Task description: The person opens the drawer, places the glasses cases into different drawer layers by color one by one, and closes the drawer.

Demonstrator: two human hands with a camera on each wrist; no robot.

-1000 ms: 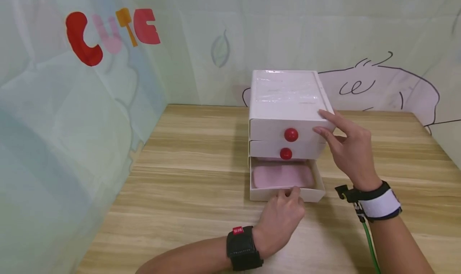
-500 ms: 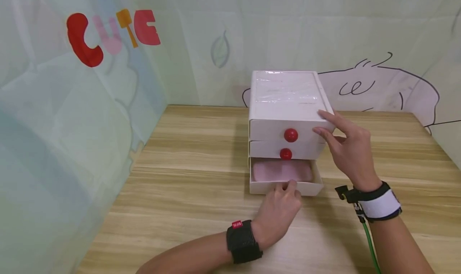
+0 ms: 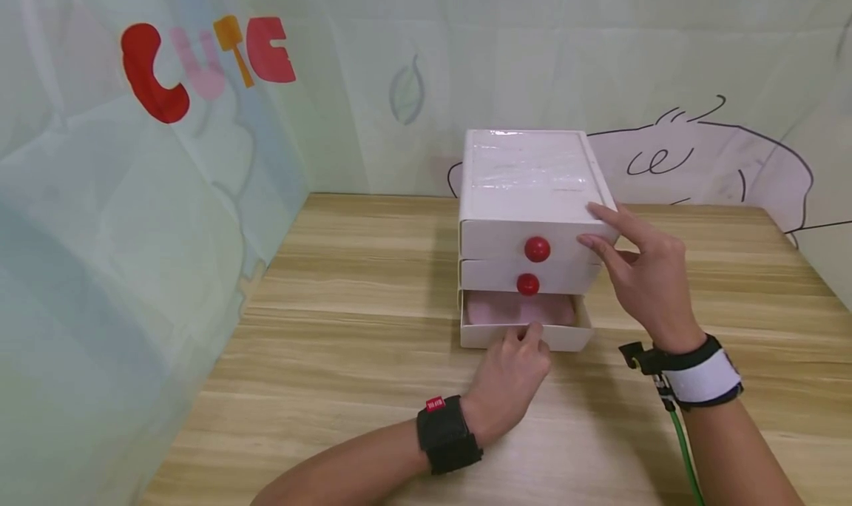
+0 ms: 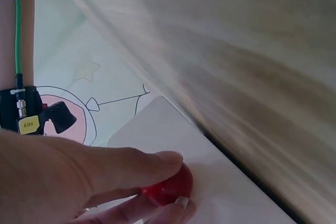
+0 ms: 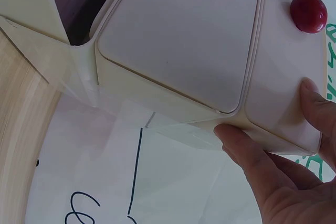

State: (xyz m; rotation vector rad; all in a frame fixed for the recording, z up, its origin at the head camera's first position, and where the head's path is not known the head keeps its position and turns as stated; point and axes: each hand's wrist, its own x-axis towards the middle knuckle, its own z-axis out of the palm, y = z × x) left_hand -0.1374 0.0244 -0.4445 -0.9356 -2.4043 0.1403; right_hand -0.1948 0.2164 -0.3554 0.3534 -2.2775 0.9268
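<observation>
A white drawer cabinet point(image 3: 526, 177) stands on the table. Its bottom drawer point(image 3: 566, 338) is pulled partly out, with a pink, rounded flat thing point(image 3: 492, 310) of unclear kind inside. My left hand point(image 3: 509, 388) pinches that drawer's red knob point(image 4: 170, 188) between thumb and fingers, as the left wrist view shows; from the head the knob is hidden. My right hand point(image 3: 648, 277) grips the cabinet's front right corner near the top, thumb on the top drawer's front point(image 5: 283, 87). The upper two drawers are closed, each with a red knob point(image 3: 537, 249).
The wood-grain table point(image 3: 359, 284) spreads around the cabinet. Printed cloth walls point(image 3: 373, 84) rise at the back and left, with the coloured letters CUTE at left. A green cable point(image 3: 682, 447) runs from the right wrist strap point(image 3: 702, 376).
The left hand has moved away from me toward the cabinet, and the bottom drawer has slid further in, so less of the pink thing shows. The right hand has stayed put.
</observation>
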